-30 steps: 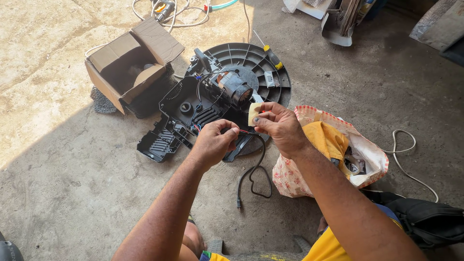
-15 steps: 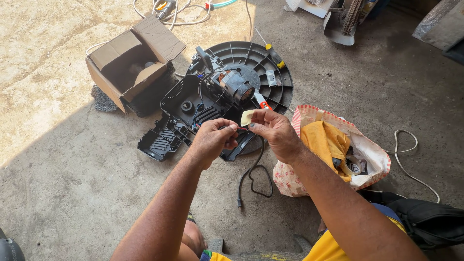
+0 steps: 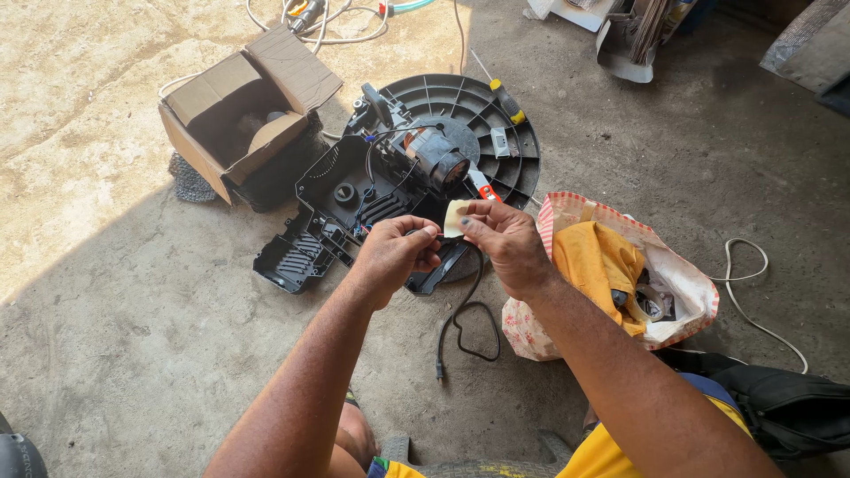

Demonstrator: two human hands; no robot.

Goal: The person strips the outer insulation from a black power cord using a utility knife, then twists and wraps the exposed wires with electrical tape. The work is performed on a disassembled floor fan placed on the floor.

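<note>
the left hand (image 3: 394, 257) is pinching the end of a black cable (image 3: 465, 310) while the right hand (image 3: 505, 243), close beside it, is gripping a small pale strip of tape (image 3: 456, 217), likely wrapping a joint just before the opened black housing (image 3: 354, 204), which calls for steady tension.

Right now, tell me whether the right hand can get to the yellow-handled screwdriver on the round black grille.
Probably yes. The screwdriver lies exposed on the grille, beyond the right hand, nothing over it. But that hand already pinches a pale tape piece, so it isn't free.
</note>
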